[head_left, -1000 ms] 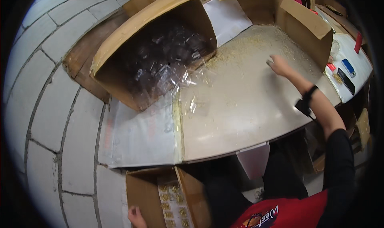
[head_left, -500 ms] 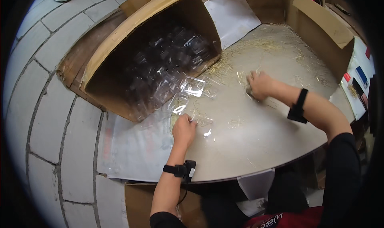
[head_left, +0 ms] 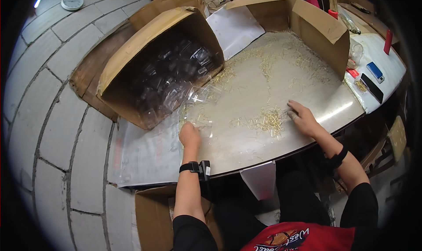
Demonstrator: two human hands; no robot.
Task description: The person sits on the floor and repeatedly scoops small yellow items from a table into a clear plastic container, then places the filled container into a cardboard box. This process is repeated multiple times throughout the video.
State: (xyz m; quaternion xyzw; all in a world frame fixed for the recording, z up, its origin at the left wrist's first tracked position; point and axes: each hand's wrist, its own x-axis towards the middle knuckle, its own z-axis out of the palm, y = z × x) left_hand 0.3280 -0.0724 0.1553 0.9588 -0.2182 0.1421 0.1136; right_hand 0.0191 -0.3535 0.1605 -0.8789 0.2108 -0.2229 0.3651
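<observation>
My left hand (head_left: 190, 135) is closed at the near left of the grey tabletop, gripping a clear plastic box (head_left: 205, 129) that is hard to make out against the surface. My right hand (head_left: 302, 119) is open, fingers stretched, at the right side of a small heap of thin gold-coloured metal pieces (head_left: 270, 122), like bent pins or hooks. More clear plastic boxes (head_left: 204, 94) lie just beyond my left hand, at the mouth of a tipped cardboard box (head_left: 147, 35) holding many others. Each wrist wears a black strap.
More gold pieces (head_left: 226, 75) are strewn across the far tabletop. Cardboard walls (head_left: 318, 20) and a white sheet (head_left: 235, 29) edge the back. On a white surface at right lie a phone (head_left: 372, 88), a small blue device (head_left: 375, 70) and a red cylinder (head_left: 388, 42).
My right hand has come nearer and opened, and a heap of gold pieces now lies beside it. My left hand stays closed by the plastic boxes. The whole view has shifted.
</observation>
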